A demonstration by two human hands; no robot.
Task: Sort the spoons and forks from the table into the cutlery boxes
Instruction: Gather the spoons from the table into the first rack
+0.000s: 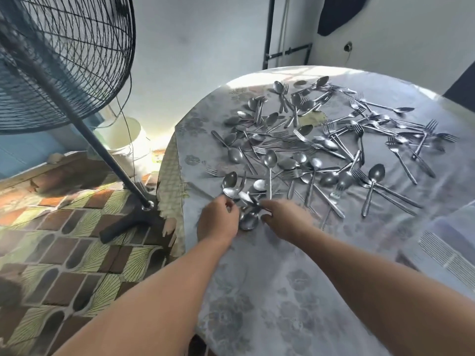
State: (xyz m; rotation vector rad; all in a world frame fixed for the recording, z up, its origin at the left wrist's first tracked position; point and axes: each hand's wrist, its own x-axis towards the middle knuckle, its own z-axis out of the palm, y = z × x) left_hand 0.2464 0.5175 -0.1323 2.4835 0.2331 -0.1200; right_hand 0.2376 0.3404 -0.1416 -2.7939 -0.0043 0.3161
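Both hands, left (218,222) and right (285,218), grasp several spoons (248,219).

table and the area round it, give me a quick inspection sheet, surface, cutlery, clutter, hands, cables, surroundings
surface: round table under a shiny flowered cloth, near part bare.
job's things: spoons and forks lie mixed and overlapping across the far half; a slotted box sits at the right edge, only partly in view.
clutter: nothing seen beyond the cutlery.
hands: left hand grips a bunch of spoons; right hand reaches to the same bunch, its grip blurred.
cables: a thin cord hangs behind the fan.
surroundings: standing fan at left, white bucket behind it, patterned floor, black pipes on the wall.
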